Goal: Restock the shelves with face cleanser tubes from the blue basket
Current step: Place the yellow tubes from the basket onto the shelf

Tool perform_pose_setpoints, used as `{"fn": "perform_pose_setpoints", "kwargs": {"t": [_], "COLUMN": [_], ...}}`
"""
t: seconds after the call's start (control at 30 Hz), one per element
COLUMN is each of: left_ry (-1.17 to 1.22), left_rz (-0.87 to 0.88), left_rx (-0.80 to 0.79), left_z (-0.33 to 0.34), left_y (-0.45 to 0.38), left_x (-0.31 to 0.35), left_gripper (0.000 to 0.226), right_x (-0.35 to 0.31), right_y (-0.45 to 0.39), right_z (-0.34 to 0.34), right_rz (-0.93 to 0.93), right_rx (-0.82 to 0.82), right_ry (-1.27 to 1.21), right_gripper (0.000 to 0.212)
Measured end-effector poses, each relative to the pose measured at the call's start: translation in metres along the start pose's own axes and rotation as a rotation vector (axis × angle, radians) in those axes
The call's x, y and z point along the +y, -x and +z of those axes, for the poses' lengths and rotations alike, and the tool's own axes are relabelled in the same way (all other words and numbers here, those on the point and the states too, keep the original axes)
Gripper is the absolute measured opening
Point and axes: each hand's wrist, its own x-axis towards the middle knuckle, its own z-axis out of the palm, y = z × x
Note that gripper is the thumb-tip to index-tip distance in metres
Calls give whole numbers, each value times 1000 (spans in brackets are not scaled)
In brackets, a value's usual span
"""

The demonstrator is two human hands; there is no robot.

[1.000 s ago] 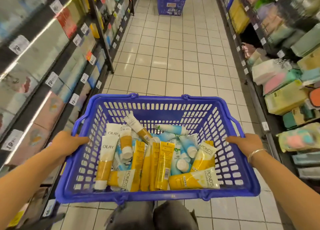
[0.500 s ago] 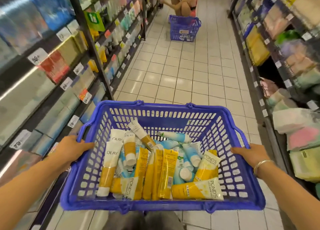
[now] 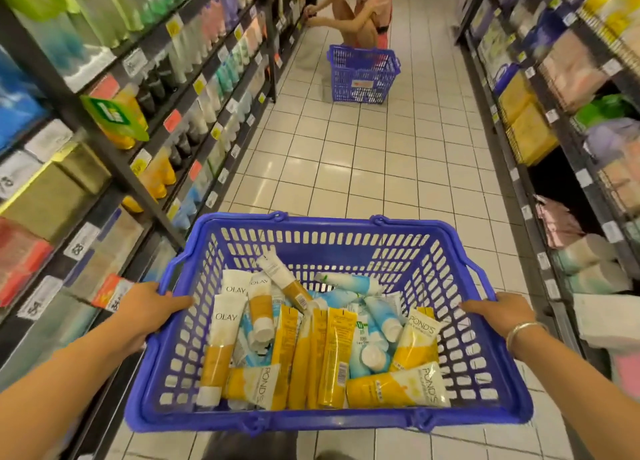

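Observation:
I carry a blue basket [image 3: 329,421] in front of me at waist height. My left hand [image 3: 152,307] grips its left rim and my right hand [image 3: 498,312], a silver bangle at the wrist, grips its right rim. Inside lie several face cleanser tubes: white-and-orange Olay tubes [image 3: 221,342] at the left, yellow tubes [image 3: 332,355] in the middle, light blue tubes [image 3: 374,321] behind them and yellow Pond's tubes [image 3: 398,387] at the right and front. Shelves of cleanser tubes and bottles [image 3: 194,89] run along my left.
A tiled aisle [image 3: 381,169] stretches ahead between two shelf rows. A crouching person [image 3: 360,13] works at the left shelves further down, with a second blue basket [image 3: 362,75] on the floor beside them. The right shelves [image 3: 571,113] hold packaged goods.
I have moved forward along the aisle and my view has tilted up. The crouching person and their basket came into view and look closer. Both hands keep their hold on the basket.

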Motion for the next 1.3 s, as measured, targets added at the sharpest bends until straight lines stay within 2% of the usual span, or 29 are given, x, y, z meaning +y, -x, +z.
{"fn": "perform_pose_setpoints", "kwargs": {"t": [0.17, 0.3, 0.47, 0.77, 0.97, 1.3], "left_ry": [1, -27, -19, 43, 30, 52], "left_rz": [-13, 77, 76, 42, -44, -62], "left_rx": [14, 4, 23, 55, 15, -6], "left_z": [-17, -11, -5, 33, 58, 107], "left_y": [-106, -178, -251, -393, -467, -652], "left_x": [85, 187, 285, 455, 543, 695], "left_gripper": [34, 32, 36, 27, 33, 40], "right_x": [-97, -162, -234, -416, -516, -653], "right_y": [-73, -134, -217, -428, -526, -695], "right_z": [39, 27, 29, 29, 18, 44], "right_rz": [22, 32, 34, -53, -90, 39], "right_rx": [-36, 54, 29, -13, -1, 44], "right_ry": [-55, -99, -93, -65, -15, -4], "right_gripper": [24, 25, 24, 25, 29, 26]}}
